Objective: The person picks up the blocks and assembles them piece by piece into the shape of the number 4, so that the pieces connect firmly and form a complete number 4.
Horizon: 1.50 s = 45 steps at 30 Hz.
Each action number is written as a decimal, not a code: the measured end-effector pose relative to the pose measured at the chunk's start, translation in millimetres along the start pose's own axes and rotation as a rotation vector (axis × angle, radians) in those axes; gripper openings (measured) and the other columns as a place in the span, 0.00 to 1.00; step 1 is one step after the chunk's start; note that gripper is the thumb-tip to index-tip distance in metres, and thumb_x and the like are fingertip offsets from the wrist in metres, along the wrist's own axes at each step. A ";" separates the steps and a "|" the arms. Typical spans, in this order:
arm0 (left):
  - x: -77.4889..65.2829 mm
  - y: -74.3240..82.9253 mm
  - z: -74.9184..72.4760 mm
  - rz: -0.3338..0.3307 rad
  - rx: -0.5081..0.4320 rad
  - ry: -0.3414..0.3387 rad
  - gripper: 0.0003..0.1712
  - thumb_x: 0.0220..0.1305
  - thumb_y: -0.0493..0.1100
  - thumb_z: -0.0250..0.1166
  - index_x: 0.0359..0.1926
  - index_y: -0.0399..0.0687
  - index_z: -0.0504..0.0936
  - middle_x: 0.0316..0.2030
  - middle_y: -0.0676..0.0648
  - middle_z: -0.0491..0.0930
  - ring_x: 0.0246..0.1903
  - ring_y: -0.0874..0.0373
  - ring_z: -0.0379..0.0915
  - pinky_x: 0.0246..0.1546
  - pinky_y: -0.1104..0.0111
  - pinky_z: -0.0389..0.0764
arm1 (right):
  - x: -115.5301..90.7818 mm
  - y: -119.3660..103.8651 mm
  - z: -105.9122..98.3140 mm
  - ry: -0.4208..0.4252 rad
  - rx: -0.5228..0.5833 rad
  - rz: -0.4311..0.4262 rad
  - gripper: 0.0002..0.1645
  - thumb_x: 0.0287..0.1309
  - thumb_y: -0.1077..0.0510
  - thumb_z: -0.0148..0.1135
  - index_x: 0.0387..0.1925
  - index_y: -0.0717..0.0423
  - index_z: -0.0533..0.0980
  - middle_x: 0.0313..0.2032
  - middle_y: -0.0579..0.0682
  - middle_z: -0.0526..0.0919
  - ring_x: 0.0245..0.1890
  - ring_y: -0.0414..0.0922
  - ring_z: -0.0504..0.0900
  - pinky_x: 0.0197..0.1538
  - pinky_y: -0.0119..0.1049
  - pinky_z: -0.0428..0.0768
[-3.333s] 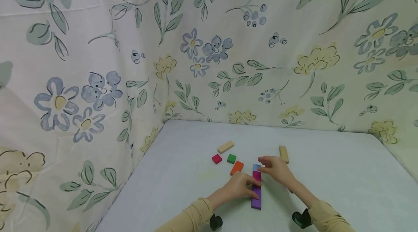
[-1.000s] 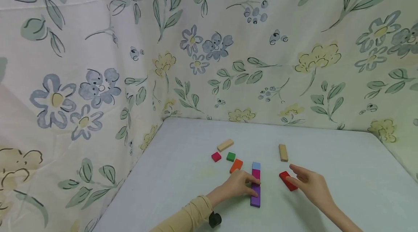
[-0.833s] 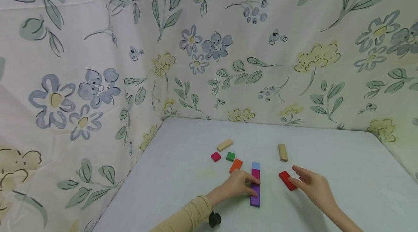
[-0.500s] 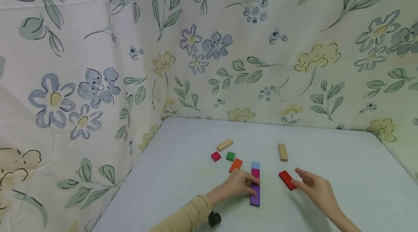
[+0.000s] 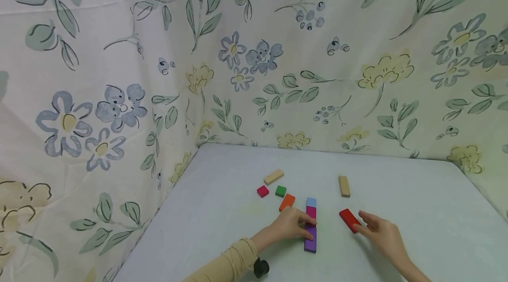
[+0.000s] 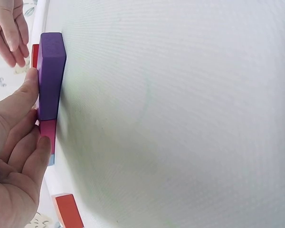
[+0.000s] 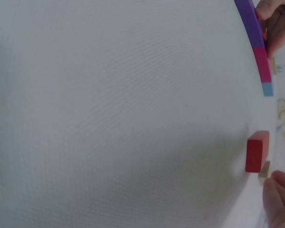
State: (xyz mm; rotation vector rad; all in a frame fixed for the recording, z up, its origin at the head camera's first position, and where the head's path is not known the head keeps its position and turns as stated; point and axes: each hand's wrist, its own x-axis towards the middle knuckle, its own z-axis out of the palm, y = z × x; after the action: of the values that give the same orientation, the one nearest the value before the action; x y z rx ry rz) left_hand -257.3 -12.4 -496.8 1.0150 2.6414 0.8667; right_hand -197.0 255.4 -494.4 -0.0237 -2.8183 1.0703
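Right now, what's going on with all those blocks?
Someone's left hand touches a long purple wooden-looking block and the magenta rectangular block lined up with it; a small light-blue block sits at the far end. Their right hand is beside a red rectangular block, but I can't tell if it touches. A small green cube lies apart on the white table.

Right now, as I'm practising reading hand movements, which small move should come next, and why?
Probably the right hand should bring its thumb and fingers together around the red block: it is at that block's near end but does not appear to grip it, while the left hand rests against the row of purple, magenta and light blue blocks.
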 end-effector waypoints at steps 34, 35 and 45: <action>-0.5 -0.5 0.7 0.004 -0.037 0.005 0.22 0.48 0.47 0.74 0.47 0.54 0.86 0.43 0.59 0.85 0.44 0.75 0.75 0.44 0.81 0.73 | -0.5 8.2 19.7 0.003 -0.004 0.060 0.35 0.48 0.51 0.72 0.54 0.69 0.74 0.49 0.67 0.81 0.44 0.56 0.83 0.40 0.37 0.82; -0.5 -0.7 0.8 0.005 -0.038 0.005 0.22 0.48 0.47 0.74 0.47 0.54 0.86 0.43 0.59 0.85 0.44 0.75 0.75 0.44 0.81 0.74 | -0.7 8.7 20.9 0.009 -0.004 0.063 0.35 0.48 0.52 0.72 0.54 0.69 0.74 0.49 0.68 0.81 0.44 0.56 0.83 0.41 0.39 0.82; -0.7 -1.3 1.2 0.014 -0.030 0.009 0.22 0.48 0.48 0.74 0.47 0.54 0.86 0.43 0.59 0.85 0.45 0.75 0.75 0.45 0.81 0.74 | -3.2 9.8 29.2 0.063 -0.023 0.069 0.35 0.49 0.53 0.72 0.55 0.70 0.73 0.50 0.69 0.79 0.50 0.63 0.79 0.49 0.51 0.78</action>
State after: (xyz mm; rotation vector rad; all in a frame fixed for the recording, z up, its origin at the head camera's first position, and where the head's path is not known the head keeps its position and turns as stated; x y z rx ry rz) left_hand -257.1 -13.1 -498.5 1.0255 2.6240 0.9128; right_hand -197.8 243.3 -522.9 -0.1545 -2.7925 1.0315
